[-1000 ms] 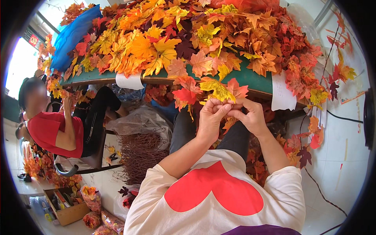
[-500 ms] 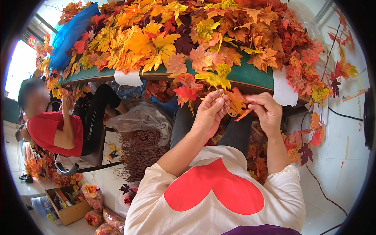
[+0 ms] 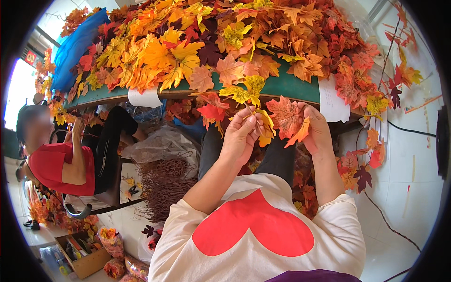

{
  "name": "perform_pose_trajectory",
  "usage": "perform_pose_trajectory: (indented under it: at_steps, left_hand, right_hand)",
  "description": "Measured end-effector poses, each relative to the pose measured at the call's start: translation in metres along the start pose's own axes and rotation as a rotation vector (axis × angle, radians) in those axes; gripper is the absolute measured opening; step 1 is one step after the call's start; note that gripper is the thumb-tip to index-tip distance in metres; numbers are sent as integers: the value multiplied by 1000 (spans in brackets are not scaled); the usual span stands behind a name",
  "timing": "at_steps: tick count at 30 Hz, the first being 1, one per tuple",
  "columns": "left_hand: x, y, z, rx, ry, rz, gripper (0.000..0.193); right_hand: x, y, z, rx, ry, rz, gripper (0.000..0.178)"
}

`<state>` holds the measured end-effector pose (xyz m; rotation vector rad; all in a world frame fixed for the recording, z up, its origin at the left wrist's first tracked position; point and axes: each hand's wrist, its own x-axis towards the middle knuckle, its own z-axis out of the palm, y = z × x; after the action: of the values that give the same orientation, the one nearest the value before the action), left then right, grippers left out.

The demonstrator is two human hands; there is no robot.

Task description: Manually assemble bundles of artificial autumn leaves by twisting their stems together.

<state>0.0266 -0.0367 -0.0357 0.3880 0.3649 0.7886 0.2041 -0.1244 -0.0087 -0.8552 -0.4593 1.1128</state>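
Before me, just off the table's near edge, both hands hold artificial maple leaves. My left hand pinches the thin stem of a leaf sprig between thumb and fingers. A yellow speckled leaf stands above that hand, and a yellow-orange leaf hangs beside its fingertips. My right hand is closed on an orange-red maple leaf, spread flat toward the left hand. Another orange leaf piece shows under the right fingers. Where the stems meet is partly hidden by the fingers.
Loose leaves in yellow, orange and red heap on the green table. At left sits a person in a red shirt, near a bundle of brown wire stems. A cardboard box and bagged leaves stand on the floor.
My right hand has turned, and the orange-red leaf now shows broad and flat between the hands. My left hand keeps its pinch on the sprig. The whole view has shifted slightly.
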Motion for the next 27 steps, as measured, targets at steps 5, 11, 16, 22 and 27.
perform_pose_trajectory:
  at_steps: [5, 11, 16, 22, 27]
  left_hand:
    - [0, -1, -1, -10, 14, 2, 21]
    - [-1, -4, 2, 30, -5, 1, 22]
    - [-6, -11, 8, 97, 6, 52, 23]
    - [-10, -17, 9, 180, 1, 146, 23]
    - [-11, -18, 9, 187, 17, 173, 23]
  right_hand:
    - [3, 2, -5, 143, -3, 42, 21]
    - [-14, -15, 27, -616, 197, -315, 16]
    - [-20, -1, 52, -1407, -120, -804, 23]
    - [-22, 18, 49, -1389, -111, -750, 20]
    - [-23, 19, 49, -1377, -104, -732, 21]
